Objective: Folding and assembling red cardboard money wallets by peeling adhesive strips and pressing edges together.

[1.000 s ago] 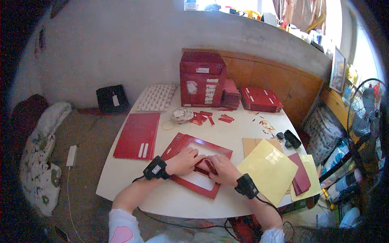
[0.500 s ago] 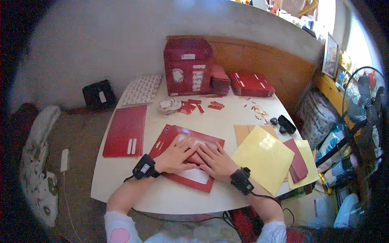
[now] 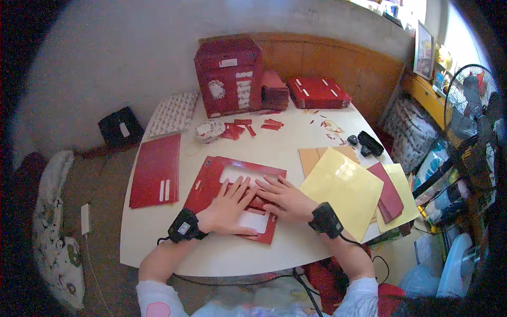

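Observation:
A flat red card sleeve (image 3: 202, 186) with two white window-like areas lies at an angle near the front of the white table. My left hand (image 3: 226, 210) rests flat on its middle, fingers stretched and spread, with the thumb beside the lower white area. Spread over the sleeve's right part is my right hand (image 3: 289, 199), its fingers pointing left and close to the left fingertips. Both palms face down, covering part of the band between the white areas. Neither hand grasps anything. Each wrist wears a black strapped device.
Red flat sleeves (image 3: 155, 174) lie at the left, yellow sheets (image 3: 343, 190) at the right. Behind stand a tall red box (image 3: 229, 79) and a stack of red pieces (image 3: 319, 94). Red scraps (image 3: 236, 129), a white roll (image 3: 208, 130) and black items (image 3: 369, 143) lie between. A fan (image 3: 470, 105) stands at the right.
My right hand has slid up the sleeve and turned more sideways, leaving more of the lower white area uncovered. The left hand remains flat on the sleeve. The whole view has shifted slightly.

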Motion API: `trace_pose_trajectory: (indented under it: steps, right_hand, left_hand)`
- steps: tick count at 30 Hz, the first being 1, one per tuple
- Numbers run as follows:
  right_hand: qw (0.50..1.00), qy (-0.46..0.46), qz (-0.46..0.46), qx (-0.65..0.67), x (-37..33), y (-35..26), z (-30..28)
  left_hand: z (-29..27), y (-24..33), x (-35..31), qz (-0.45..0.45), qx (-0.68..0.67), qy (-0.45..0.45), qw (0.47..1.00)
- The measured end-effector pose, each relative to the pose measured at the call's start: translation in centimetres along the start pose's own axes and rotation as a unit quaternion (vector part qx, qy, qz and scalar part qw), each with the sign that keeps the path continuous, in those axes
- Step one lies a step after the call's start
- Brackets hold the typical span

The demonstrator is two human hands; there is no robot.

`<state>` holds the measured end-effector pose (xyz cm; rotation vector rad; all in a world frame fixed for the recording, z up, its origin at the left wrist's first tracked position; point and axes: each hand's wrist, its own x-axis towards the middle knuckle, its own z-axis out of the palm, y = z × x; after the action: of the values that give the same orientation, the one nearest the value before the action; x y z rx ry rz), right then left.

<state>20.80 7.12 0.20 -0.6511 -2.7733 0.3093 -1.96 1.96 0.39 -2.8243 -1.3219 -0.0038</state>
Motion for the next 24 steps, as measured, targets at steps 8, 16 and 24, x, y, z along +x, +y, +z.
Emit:
trace_pose_trajectory:
  steps: [8, 16, 24]
  right_hand:
    - [0.999, 0.009, -0.001, 0.048, -1.2, 0.1, -0.4]
    - [0.986, 0.139, -0.019, 0.089, -2.1, 0.0, -1.9]
    - [0.986, -0.072, 0.122, 0.083, -2.4, -2.6, -2.6]
  left_hand:
    - [-0.3, 0.0, 0.0, -0.005, -0.016, -0.007, 1.0]
    - [-0.2, 0.5, 0.0, -0.022, -0.028, 0.03, 0.999]
    - [0.9, 1.4, -0.1, -0.194, -0.024, 0.066, 0.978]
